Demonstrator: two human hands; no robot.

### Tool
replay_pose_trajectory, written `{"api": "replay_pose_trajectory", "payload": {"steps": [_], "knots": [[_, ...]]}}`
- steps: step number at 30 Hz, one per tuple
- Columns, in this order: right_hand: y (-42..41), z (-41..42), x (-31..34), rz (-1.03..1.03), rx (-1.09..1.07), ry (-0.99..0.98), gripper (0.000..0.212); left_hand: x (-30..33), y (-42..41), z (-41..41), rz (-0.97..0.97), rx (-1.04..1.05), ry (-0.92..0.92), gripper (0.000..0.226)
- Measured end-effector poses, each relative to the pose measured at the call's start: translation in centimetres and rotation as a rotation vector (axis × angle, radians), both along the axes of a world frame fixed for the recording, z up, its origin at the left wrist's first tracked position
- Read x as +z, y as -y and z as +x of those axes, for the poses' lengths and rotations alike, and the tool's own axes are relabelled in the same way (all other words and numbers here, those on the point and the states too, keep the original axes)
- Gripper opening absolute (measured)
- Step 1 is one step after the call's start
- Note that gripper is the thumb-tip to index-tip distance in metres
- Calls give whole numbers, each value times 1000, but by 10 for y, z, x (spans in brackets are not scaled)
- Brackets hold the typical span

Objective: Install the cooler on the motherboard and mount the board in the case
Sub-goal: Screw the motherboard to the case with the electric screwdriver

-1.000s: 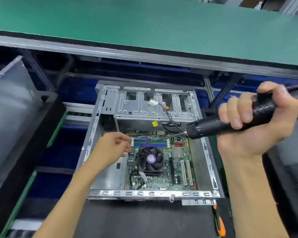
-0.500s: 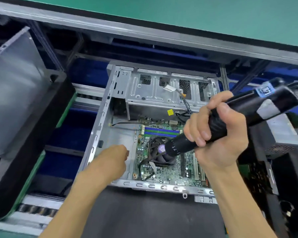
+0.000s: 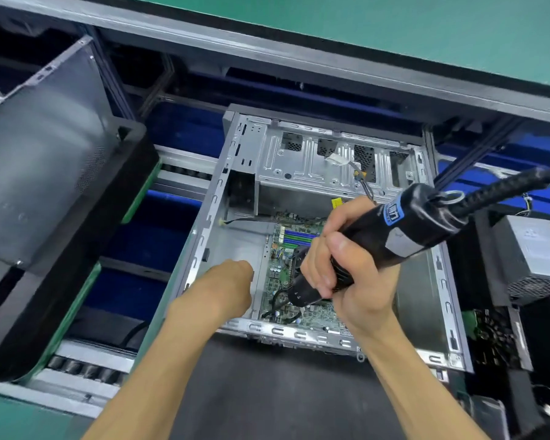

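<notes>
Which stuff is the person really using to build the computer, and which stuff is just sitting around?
In use:
- silver metal computer case
- green motherboard inside it
- black electric screwdriver, gripped by the right hand
- left hand, inside the case

Sitting around:
- grey metal power supply box
- dark grey case side panel

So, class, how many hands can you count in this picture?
2. The left hand is inside the case, beside the motherboard. The right hand grips the screwdriver above the motherboard. None seems hidden.

A green motherboard (image 3: 278, 274) (blue and green slots) sits in the silver-grey case (image 3: 299, 160) under a black screwdriver (image 3: 394, 239).
</notes>
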State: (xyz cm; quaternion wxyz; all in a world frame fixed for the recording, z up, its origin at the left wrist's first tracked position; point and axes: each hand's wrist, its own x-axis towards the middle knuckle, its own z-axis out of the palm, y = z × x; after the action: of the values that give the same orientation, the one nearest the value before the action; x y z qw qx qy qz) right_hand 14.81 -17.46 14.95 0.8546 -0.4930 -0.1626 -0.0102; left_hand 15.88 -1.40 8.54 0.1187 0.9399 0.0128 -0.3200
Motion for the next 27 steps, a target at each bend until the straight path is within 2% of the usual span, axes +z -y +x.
{"api": "replay_pose_trajectory", "payload": {"steps": [12,27], "knots": [[-4,1,-5,-35,-28,0,16,4,2,-1,-5,9,9,23],[-6,1,-5,-17,1,15,8,6,2,-2,-11,12,28,23]]}}
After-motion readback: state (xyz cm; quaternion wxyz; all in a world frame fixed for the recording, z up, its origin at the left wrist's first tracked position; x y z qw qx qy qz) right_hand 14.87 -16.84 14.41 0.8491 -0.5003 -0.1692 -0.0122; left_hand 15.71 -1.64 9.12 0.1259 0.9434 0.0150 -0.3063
